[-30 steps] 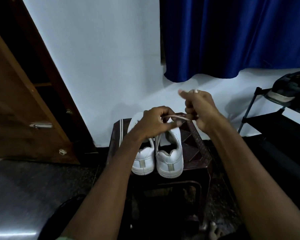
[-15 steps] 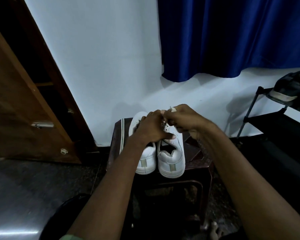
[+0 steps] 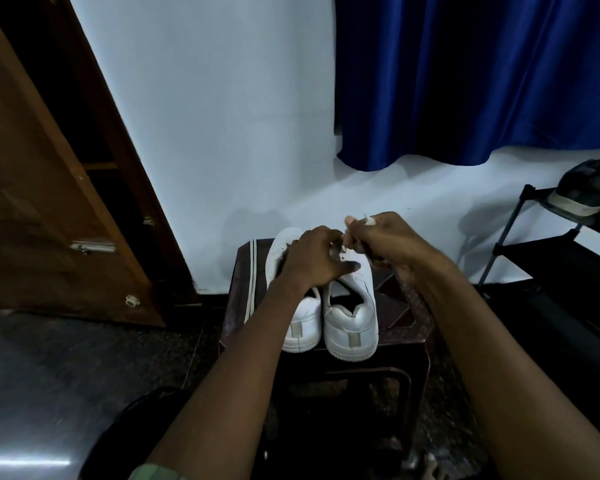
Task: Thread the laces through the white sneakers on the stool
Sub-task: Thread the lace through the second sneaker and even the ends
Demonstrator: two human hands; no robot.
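Against a pale wall, two white sneakers stand on a dark stool, where the left hand curls over the right shoe's eyelets while the right hand pinches a lace, so threading looks underway, needing the tip guided into a hole.

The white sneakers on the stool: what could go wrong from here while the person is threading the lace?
1. Both sneakers sit with their heels at the near edge of the stool; a hard pull could tip one off.
2. The right hand pinches only the lace tip, so it may slip free.
3. The left hand hides the eyelets, so a hole could be missed.
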